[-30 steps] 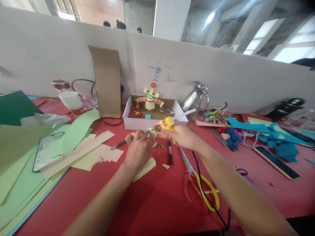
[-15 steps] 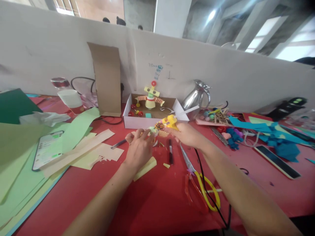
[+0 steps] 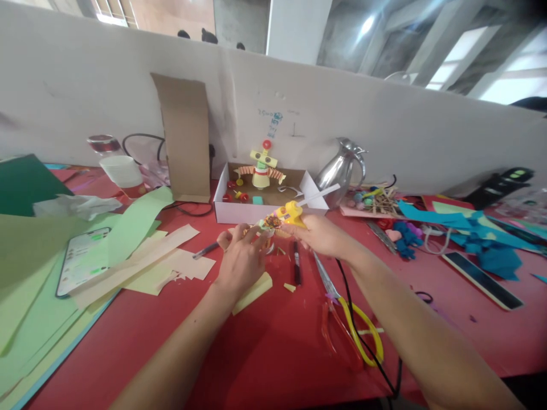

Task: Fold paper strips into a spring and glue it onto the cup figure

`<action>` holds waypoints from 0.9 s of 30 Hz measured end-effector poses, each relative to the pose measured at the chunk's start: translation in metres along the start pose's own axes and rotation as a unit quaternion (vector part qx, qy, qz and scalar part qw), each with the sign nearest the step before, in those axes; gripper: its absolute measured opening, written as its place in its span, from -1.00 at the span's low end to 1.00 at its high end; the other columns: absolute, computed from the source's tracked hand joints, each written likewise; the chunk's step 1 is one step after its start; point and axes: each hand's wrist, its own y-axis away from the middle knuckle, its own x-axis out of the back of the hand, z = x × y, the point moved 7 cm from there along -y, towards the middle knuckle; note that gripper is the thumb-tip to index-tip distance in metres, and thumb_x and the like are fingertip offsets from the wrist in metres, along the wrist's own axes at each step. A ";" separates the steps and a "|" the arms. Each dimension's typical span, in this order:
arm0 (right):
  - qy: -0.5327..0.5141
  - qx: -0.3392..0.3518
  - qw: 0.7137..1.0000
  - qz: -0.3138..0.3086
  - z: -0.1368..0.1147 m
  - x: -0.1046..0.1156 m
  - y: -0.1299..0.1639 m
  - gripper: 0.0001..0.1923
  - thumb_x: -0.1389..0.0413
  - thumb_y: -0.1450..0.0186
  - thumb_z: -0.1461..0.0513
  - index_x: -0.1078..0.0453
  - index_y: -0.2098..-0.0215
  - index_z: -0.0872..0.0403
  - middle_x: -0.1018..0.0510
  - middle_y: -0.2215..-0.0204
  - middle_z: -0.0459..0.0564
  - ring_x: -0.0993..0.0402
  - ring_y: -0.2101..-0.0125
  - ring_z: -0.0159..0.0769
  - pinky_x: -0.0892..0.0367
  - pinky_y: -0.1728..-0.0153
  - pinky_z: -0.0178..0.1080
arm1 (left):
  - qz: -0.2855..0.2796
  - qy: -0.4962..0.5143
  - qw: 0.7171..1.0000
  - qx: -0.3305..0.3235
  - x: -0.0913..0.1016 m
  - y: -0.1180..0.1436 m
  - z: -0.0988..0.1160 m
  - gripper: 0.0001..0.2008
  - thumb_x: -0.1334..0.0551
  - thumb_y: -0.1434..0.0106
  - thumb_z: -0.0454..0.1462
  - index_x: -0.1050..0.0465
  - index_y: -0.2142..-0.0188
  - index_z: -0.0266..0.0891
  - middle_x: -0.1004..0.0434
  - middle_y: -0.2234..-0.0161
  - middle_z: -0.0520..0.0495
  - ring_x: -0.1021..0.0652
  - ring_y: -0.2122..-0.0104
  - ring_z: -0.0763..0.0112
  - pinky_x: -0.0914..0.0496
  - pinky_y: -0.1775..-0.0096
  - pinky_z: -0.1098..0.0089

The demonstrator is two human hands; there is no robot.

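Note:
In my right hand (image 3: 321, 234) is a yellow glue gun (image 3: 291, 212), a pale glue stick (image 3: 319, 195) jutting from its back. Its nozzle points left, over a small paper craft piece (image 3: 269, 242) with light green on top and pleated strips at the sides. My left hand (image 3: 243, 257) grips this piece with bent fingers, which hide much of it. Just below lie a black pen (image 3: 296, 263), a folded yellow paper strip (image 3: 253, 293) and small paper scraps (image 3: 289, 288). The gun's black cord (image 3: 351, 307) runs down beneath my right forearm.
Behind my hands, a shallow white box (image 3: 265, 215) holds a yellow paper figure (image 3: 261, 177). Yellow-handled scissors (image 3: 371, 330) and red-handled pliers (image 3: 342, 336) lie nearer. A steel jug (image 3: 337, 168) stands right of the box. Coloured paper sheets and a phone (image 3: 81, 259) lie left.
My right hand has brought the glue gun slightly left and down, so its nozzle is now over the craft piece, near my left fingers. My left hand has stayed almost still.

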 end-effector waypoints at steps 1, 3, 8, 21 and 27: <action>0.003 -0.003 1.000 0.003 0.001 0.001 0.000 -0.57 0.01 -0.35 -0.12 -0.40 0.24 0.05 -0.42 0.64 -0.13 -0.35 0.63 -0.34 -0.20 0.52 -0.28 | 0.000 -0.001 1.000 0.000 0.000 0.000 0.000 -0.65 -0.13 -0.28 -0.36 -0.45 -0.03 -0.09 -0.49 -0.09 -0.16 -0.34 -0.05 -0.02 -0.15 0.09 -0.02; 0.008 -0.011 1.000 0.010 0.003 0.002 -0.001 -0.56 0.00 -0.34 -0.13 -0.40 0.28 0.06 -0.40 0.66 -0.14 -0.34 0.63 -0.34 -0.20 0.51 -0.28 | -0.003 -0.003 1.000 0.000 0.000 0.000 0.000 -0.65 -0.13 -0.28 -0.36 -0.45 -0.04 -0.10 -0.48 -0.10 -0.17 -0.34 -0.04 -0.02 -0.15 0.09 -0.02; -0.005 0.003 1.000 -0.004 0.000 0.002 0.000 -0.57 0.00 -0.34 -0.11 -0.41 0.24 0.06 -0.43 0.63 -0.14 -0.33 0.64 -0.36 -0.19 0.53 -0.30 | -0.007 0.000 1.000 0.002 0.000 0.000 0.000 -0.64 -0.14 -0.27 -0.36 -0.45 -0.04 -0.10 -0.48 -0.09 -0.16 -0.34 -0.05 -0.03 -0.17 0.09 -0.03; 0.019 -0.058 0.997 0.042 0.021 0.025 0.013 -0.51 0.02 -0.33 -0.16 -0.39 0.37 0.06 -0.44 0.64 -0.07 -0.37 0.61 -0.31 -0.26 0.50 -0.26 | -0.004 0.009 1.000 0.002 0.000 -0.001 -0.001 -0.62 -0.15 -0.25 -0.38 -0.45 -0.04 -0.07 -0.50 -0.08 -0.16 -0.34 -0.04 -0.03 -0.17 0.09 0.00; 0.235 -0.166 0.954 0.090 0.085 0.045 0.029 -0.53 0.02 -0.38 -0.05 -0.37 -0.01 0.12 -0.57 0.17 0.25 -0.52 0.17 0.01 -0.31 0.26 -0.14 | -0.010 0.010 1.000 0.000 0.001 -0.001 -0.001 -0.62 -0.15 -0.26 -0.36 -0.45 -0.05 -0.08 -0.49 -0.08 -0.18 -0.36 -0.01 -0.04 -0.18 0.11 -0.02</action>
